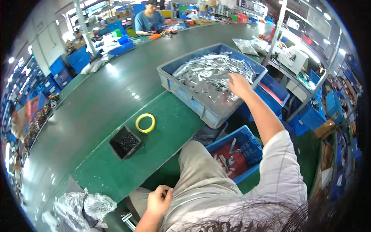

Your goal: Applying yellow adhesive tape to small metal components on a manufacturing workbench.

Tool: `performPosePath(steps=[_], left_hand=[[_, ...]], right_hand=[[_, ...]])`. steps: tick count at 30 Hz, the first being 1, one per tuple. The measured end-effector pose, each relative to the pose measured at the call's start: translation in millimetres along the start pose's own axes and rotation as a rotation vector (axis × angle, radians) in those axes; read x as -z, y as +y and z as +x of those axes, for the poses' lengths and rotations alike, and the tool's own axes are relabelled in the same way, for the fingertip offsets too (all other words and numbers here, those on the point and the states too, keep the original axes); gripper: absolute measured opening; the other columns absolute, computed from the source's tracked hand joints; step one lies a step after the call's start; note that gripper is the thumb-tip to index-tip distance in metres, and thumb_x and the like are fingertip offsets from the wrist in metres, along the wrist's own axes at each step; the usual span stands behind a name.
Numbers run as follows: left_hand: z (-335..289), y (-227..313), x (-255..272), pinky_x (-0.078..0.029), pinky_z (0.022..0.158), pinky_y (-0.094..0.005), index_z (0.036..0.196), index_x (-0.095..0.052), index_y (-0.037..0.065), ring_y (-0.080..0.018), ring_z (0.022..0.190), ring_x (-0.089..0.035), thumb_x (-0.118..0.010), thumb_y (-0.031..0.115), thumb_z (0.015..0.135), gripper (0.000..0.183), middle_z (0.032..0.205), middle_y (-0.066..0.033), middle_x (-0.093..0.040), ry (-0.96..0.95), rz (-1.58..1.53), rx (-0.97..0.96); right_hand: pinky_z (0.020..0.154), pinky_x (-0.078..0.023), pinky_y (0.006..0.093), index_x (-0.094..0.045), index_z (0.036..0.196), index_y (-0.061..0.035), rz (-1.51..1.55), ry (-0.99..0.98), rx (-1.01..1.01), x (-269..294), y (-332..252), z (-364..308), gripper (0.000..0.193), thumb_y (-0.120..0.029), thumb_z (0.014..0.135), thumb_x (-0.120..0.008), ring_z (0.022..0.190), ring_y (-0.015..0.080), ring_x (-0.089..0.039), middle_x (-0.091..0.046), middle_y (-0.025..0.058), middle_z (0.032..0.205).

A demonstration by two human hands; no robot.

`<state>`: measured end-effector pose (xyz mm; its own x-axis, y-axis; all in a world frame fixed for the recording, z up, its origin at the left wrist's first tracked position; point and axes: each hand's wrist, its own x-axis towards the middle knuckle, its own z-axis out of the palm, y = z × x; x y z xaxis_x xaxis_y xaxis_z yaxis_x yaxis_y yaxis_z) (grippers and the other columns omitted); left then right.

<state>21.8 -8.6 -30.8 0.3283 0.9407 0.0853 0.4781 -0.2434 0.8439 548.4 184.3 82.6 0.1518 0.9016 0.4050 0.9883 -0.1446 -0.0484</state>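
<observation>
My right hand point(239, 86) reaches into a large blue-grey plastic crate point(185, 94) at the right of the table. Inside the crate lies a heap of thin silvery metal pieces point(210, 71). The fingers point down at the heap's near right side, and their tips are partly hidden, so a grip cannot be made out. My left hand point(159, 199) is curled closed above my lap, with something small and dark showing between thumb and fingers. On the green tabletop point(104, 166) stand a black bin point(116, 149) of small dark parts and a yellow tape roll point(154, 123).
Below the crate, a blue bin point(251, 145) on the floor holds several metal pieces. Clear plastic bags point(77, 207) lie at the near left. A dark conveyor belt point(127, 83) runs past the table. Across it a person point(148, 21) sits among parts.
</observation>
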Motion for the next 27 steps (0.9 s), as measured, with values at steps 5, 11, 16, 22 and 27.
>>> performPosePath(steps=[5, 11, 16, 22, 27], left_hand=[[-5, 10, 2, -0.045, 0.051, -0.0353, 0.103, -0.062, 0.003, -0.0229, 0.050, -0.054, -0.075, 0.019, 0.083, 0.029, 0.059, -0.0082, -0.055, 0.103, 0.125, 0.104], [-1, -11, 1, -0.051, 0.070, -0.0381, 0.117, -0.057, 0.002, -0.0265, 0.076, -0.062, -0.075, 0.019, 0.082, 0.043, 0.083, -0.0109, -0.063, 0.109, 0.150, -0.111], [-1, -8, 6, -0.052, 0.077, -0.0403, 0.116, -0.059, 0.002, -0.0301, 0.085, -0.064, -0.074, 0.017, 0.082, 0.040, 0.089, -0.0126, -0.065, 0.010, 0.094, -0.088], [5, 4, 19, -0.054, 0.077, -0.0394, 0.108, -0.063, 0.001, -0.0310, 0.090, -0.066, -0.071, 0.016, 0.086, 0.027, 0.092, -0.0143, -0.067, -0.118, -0.060, -0.083], [1, -2, 23, -0.053, 0.084, -0.0372, 0.117, -0.060, -0.001, -0.0245, 0.100, -0.066, -0.070, 0.013, 0.089, 0.033, 0.103, -0.0147, -0.068, -0.163, -0.237, -0.047]], right_hand=[[0.096, -0.048, 0.0478, -0.062, 0.121, -0.0043, -0.075, -0.291, -0.181, -33, 11, 53, 0.040, -0.028, 0.089, -0.055, 0.110, 0.0409, -0.062, -0.066, 0.0232, 0.116], [0.094, -0.047, 0.0542, -0.074, 0.102, -0.0102, -0.287, -0.459, -0.067, -26, 5, 56, 0.030, -0.031, 0.086, -0.059, 0.103, 0.0370, -0.067, -0.071, 0.0181, 0.107], [0.083, -0.052, 0.0454, -0.072, 0.094, -0.0022, -0.187, -0.450, -0.059, 11, -9, 37, 0.042, -0.038, 0.073, -0.073, 0.095, 0.0390, -0.067, -0.071, 0.0193, 0.099], [0.071, -0.049, 0.0373, -0.062, 0.092, -0.0008, 0.309, 0.015, -0.211, 69, -42, -12, 0.023, -0.024, 0.094, -0.061, 0.076, 0.0238, -0.064, -0.067, 0.0154, 0.080], [0.056, -0.033, 0.0247, -0.058, 0.091, -0.0095, 0.882, 0.166, -0.210, 82, -144, -73, 0.015, -0.022, 0.098, -0.059, 0.062, 0.0071, -0.039, -0.045, -0.0033, 0.069]])
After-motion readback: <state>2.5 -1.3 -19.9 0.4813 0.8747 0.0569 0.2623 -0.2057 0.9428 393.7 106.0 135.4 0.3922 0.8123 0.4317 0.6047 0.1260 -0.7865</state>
